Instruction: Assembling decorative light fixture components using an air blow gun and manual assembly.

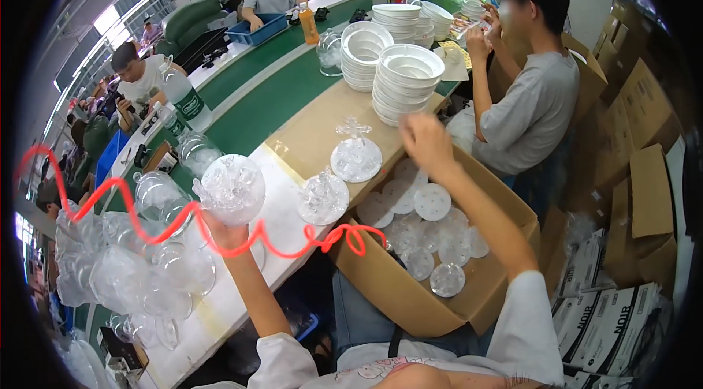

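Observation:
My left hand (225, 234) is closed under a round white disc with clear plastic figures (233, 188) on top, raised over the white table strip. Two similar disc pieces (356, 160) (323, 199) stand on the table's near edge to the right of it. My right hand (427, 141) is beside the nearer stack of white plastic rings (407, 81), above the far edge of an open cardboard box (410, 301). Its fingers are smeared by motion. Inside the box lie many clear and whitish round discs (432, 202).
Clear domes in thin plastic bags (132, 272) crowd the table at left. More white ring stacks (366, 49) stand behind. A green conveyor belt (274, 81) runs beyond, with bottles (183, 96) beside it. A co-worker (531, 89) sits at right; cartons (615, 308) are piled beyond.

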`<state>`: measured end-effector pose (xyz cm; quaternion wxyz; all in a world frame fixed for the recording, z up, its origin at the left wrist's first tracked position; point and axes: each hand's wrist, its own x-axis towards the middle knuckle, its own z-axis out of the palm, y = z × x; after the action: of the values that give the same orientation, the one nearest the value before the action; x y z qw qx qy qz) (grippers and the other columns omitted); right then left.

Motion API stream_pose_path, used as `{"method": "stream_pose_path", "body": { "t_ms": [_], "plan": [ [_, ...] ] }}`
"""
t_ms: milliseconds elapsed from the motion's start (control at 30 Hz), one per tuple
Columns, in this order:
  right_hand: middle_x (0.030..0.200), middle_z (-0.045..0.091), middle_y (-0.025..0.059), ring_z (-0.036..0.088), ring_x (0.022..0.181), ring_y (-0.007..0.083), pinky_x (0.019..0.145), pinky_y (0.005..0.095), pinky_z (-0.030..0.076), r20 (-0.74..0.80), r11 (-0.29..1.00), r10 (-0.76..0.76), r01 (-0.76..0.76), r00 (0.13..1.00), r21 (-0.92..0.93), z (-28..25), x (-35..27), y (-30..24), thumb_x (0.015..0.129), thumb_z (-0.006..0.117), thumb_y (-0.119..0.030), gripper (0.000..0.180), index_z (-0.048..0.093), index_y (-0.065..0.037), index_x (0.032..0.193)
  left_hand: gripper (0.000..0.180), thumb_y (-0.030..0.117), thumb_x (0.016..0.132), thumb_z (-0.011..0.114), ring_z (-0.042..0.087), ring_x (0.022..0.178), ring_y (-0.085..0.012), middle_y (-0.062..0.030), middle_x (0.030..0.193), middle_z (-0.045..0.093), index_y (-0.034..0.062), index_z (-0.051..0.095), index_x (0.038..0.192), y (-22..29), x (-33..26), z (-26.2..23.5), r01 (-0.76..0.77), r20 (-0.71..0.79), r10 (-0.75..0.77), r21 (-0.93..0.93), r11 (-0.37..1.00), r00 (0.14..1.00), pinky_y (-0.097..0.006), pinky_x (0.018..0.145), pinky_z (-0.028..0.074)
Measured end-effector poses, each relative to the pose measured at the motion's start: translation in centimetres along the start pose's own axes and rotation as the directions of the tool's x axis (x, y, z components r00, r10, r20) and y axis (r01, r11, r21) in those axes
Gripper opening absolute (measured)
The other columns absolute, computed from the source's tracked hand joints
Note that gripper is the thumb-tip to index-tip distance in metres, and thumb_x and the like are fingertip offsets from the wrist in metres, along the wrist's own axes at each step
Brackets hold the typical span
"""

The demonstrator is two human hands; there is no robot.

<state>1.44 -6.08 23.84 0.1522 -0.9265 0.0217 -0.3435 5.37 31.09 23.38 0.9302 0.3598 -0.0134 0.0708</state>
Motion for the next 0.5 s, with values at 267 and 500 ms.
{"method": "stream_pose_path", "body": {
  "t_ms": [267,500],
  "plan": [
    [0.083,0.062,0.0140,0.059,0.082,0.0279,0.069,0.0399,0.047,0.241,0.897,0.082,0.034,0.967,-0.440,3.3,13.9,4.8,0.074,0.060,-0.027,0.021,0.065,-0.008,0.083,0.053,0.049,0.084,0.047,0.054,0.102,-0.0281,-0.0102,0.115,0.055,0.0069,0.050,0.117,-0.1,2.4,-2.0,0.109,-0.071,-0.123,-0.179,0.978,0.990,-0.043,0.088,0.044],
    [0.079,0.066,0.0109,0.063,0.069,0.0196,0.063,0.0302,0.049,-0.039,0.913,0.083,-0.060,0.996,0.402,0.3,15.5,4.7,0.075,0.062,-0.024,0.025,0.065,-0.003,0.088,0.050,0.047,0.084,0.048,0.053,0.104,-0.0275,-0.0091,0.116,0.054,0.0077,0.051,0.116,0.4,4.4,-2.9,0.070,-0.131,-0.095,-0.186,0.980,0.987,-0.042,0.088,0.044]
  ]
}}
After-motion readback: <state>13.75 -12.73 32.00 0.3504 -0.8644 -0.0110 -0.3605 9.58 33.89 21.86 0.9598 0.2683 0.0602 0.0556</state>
